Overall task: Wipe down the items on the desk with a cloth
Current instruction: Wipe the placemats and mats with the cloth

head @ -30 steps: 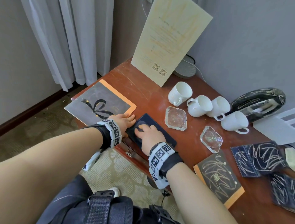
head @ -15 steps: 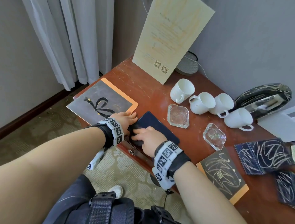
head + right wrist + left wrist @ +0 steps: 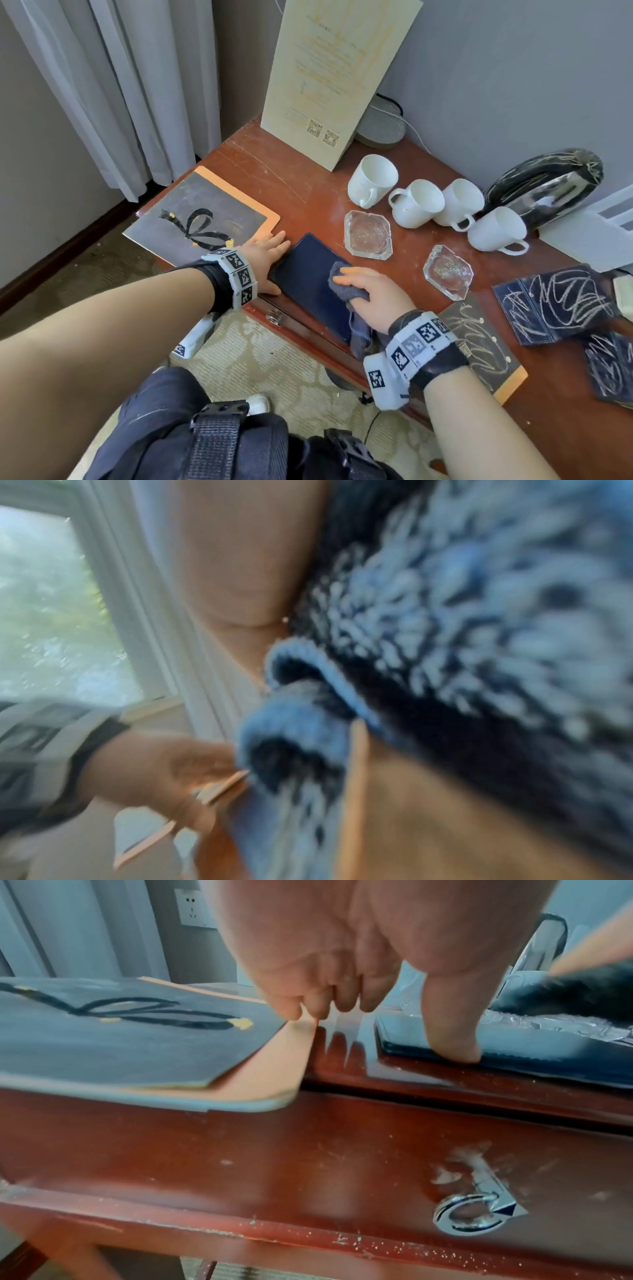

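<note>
A dark blue pad (image 3: 308, 274) lies flat at the desk's near edge. My right hand (image 3: 373, 294) grips a bunched blue-grey cloth (image 3: 342, 277) and presses it on the pad's right half; a tail of cloth hangs off the desk edge. The right wrist view is blurred and mostly filled by the cloth (image 3: 479, 615). My left hand (image 3: 270, 253) rests on the desk at the pad's left edge with its fingers straight. Its thumb (image 3: 452, 1042) presses on the pad's (image 3: 548, 1047) near corner, and its fingertips (image 3: 318, 1010) touch the wood.
A grey board with a black bow (image 3: 202, 222) overhangs the desk's left corner. Several white cups (image 3: 418, 202) and two glass ashtrays (image 3: 368, 233) lie beyond the pad. Scribbled boards (image 3: 479, 342), a standing card (image 3: 339, 75) and a black tray (image 3: 544, 185) crowd the rest. Below is a drawer ring pull (image 3: 476, 1215).
My right hand has slid the cloth from the pad's near-left part toward its right side, baring more of the pad. My left hand has stayed at the pad's left edge.
</note>
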The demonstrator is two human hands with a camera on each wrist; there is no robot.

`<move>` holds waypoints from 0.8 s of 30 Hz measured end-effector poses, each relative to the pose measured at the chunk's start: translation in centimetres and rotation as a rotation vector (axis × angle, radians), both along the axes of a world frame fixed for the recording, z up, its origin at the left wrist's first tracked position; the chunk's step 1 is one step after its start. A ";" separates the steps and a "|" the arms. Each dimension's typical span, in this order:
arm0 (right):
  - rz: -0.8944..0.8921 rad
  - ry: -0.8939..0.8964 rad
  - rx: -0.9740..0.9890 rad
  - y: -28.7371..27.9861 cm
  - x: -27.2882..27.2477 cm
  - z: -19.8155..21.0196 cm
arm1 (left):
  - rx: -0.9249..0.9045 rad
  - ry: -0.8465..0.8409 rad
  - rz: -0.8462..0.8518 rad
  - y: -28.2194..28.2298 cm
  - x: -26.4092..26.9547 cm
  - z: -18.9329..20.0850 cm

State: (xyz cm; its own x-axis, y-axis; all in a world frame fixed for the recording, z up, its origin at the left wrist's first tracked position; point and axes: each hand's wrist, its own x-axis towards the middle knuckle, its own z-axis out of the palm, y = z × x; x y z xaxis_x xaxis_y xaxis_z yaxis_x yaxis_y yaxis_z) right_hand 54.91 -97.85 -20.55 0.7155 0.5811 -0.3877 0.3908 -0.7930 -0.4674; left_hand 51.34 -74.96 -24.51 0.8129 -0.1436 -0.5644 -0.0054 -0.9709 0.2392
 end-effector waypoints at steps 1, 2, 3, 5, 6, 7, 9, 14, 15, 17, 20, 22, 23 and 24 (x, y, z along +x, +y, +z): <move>-0.055 -0.060 0.024 0.4 0.9 0.4 | -0.026 -0.014 -0.008 -0.1 0.1 0.1; -0.070 -0.098 -0.001 1.1 1.6 0.7 | -0.038 -0.029 -0.026 -0.3 0.2 0.1; -0.045 -0.114 -0.059 2.0 2.3 0.9 | -0.045 -0.036 -0.047 -0.4 0.4 -0.1; 0.064 -0.102 -0.199 3.7 2.8 1.0 | -0.041 -0.015 -0.087 -0.7 0.5 -0.5; 0.107 -0.072 -0.243 4.3 2.8 0.8 | -0.026 0.005 -0.102 -0.8 0.5 -0.6; 0.126 -0.024 -0.269 4.5 2.8 0.5 | -0.010 0.022 -0.112 -0.9 0.5 -0.8; 0.080 0.046 -0.263 3.4 2.6 0.0 | -0.001 0.036 -0.112 -0.8 0.5 -0.9; -0.262 0.000 -0.225 -4.1 0.8 -1.6 | 0.022 0.017 -0.098 -1.3 0.5 -0.4; -0.302 0.006 -0.252 -5.4 0.4 -1.7 | 0.031 0.003 -0.087 -1.5 0.4 -0.2; -0.398 0.019 -0.261 -7.1 -0.7 -1.8 | 0.015 -0.038 -0.056 -2.0 0.3 0.0; -0.452 0.040 -0.192 -7.4 -2.0 -2.2 | -0.004 -0.084 -0.066 -3.1 0.3 0.0; -0.437 0.067 -0.143 -6.8 -2.6 -2.7 | 0.022 -0.115 -0.078 -3.6 0.4 0.1; -0.426 0.075 -0.117 -6.5 -2.9 -2.9 | 0.028 -0.125 -0.078 -3.8 0.4 0.1; -0.425 0.081 -0.097 -6.2 -3.1 -3.0 | 0.027 -0.130 -0.074 -4.0 0.4 0.1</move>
State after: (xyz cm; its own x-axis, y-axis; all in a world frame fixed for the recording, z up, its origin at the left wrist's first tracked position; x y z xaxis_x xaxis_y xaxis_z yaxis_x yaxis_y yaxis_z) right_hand 51.85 -104.07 -23.55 0.8485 0.1996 -0.4902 -0.0145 -0.9171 -0.3985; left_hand 51.79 -78.93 -24.37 0.8672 -0.1926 -0.4592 -0.1069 -0.9727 0.2060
